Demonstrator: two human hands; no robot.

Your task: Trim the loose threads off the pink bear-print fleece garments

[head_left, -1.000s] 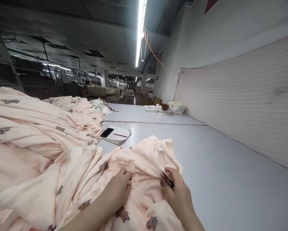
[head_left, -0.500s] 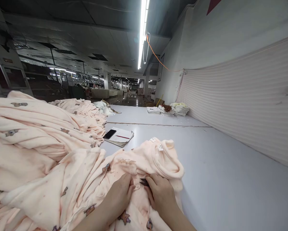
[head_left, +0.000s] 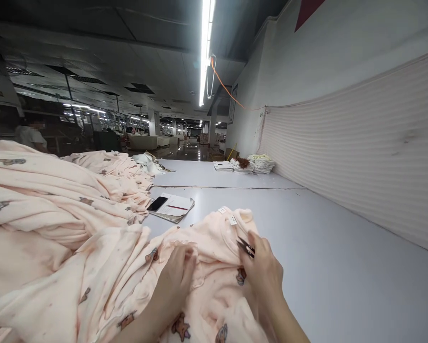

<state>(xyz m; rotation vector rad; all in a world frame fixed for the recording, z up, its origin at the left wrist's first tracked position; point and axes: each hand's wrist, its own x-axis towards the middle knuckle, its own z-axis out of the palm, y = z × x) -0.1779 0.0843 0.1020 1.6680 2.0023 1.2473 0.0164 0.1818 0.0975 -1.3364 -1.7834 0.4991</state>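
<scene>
A soft pale-pink garment with printed bears lies crumpled on the table in front of me, with white labels at its neck end. My left hand is on its middle, fingers bent and closed on a fold of the cloth. In my right hand is a pair of small dark thread snips, blades pointing up and left over the garment near the neck edge. My right fingers are curled around the snips.
More pink bear-print fabric is heaped at the left. Beyond the garment lies a notebook with a phone and a red pen on it. White stacks stand at the far table end. A person is in the left background.
My right hand has lifted and moved right and up with the snips, away from my left hand. My left hand stays on the garment. The view has turned slightly right.
</scene>
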